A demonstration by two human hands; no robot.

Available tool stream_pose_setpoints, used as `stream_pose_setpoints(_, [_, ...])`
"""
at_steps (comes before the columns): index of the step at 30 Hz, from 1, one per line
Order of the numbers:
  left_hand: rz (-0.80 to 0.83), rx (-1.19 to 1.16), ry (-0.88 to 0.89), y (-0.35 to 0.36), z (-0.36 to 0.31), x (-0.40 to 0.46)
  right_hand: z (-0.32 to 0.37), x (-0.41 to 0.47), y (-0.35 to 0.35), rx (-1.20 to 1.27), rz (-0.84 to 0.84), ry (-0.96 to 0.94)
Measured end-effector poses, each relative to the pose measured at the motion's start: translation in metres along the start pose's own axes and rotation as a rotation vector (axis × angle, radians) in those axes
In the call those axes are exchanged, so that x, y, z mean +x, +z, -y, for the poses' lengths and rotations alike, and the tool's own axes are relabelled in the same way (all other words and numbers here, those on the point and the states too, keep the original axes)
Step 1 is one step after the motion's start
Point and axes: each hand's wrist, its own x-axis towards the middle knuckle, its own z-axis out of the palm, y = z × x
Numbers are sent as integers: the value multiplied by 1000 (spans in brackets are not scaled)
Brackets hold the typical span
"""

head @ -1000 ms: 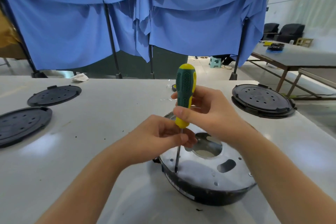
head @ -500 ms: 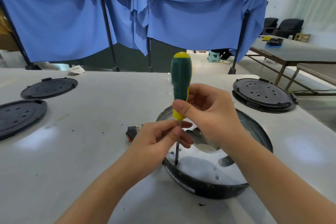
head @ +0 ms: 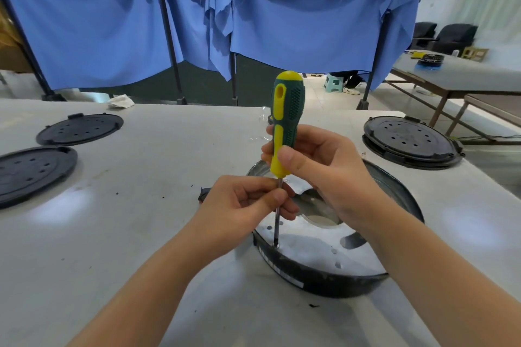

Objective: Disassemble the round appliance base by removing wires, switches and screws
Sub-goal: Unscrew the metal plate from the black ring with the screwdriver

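Two hands work: right hand [head: 324, 175] grips the green-and-yellow screwdriver [head: 286, 127] upright, left hand [head: 248, 203] fingers pinching its shaft over the round black-and-silver base [head: 324, 259].

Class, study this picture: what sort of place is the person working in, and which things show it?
Probably a workshop or dismantling line. A screwdriver is set into a round appliance base, similar black round covers lie spread over the white table, and blue cloth screens partition the room.

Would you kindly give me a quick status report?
Right hand grips screwdriver handle; left hand pinches shaft. Tip on round base rim. Nothing obstructing.
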Motion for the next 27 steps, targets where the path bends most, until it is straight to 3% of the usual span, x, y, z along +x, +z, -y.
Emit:
stream_pose_setpoints(6, [-23, 11, 11, 2, 1, 0, -1, 2, 1, -106, -132, -48])
stream_pose_setpoints(15, [-62, -51, -35, -1, -1, 1, -4, 1, -5, 27, 64, 17])
stream_pose_setpoints(23, [-45, -89, -13, 1, 1, 1, -2, 2, -4, -43, -58, -24])
stream_pose_setpoints(27, [-50, -62, -27, 1, 0, 1, -2, 0, -7, -22, 13, 11])
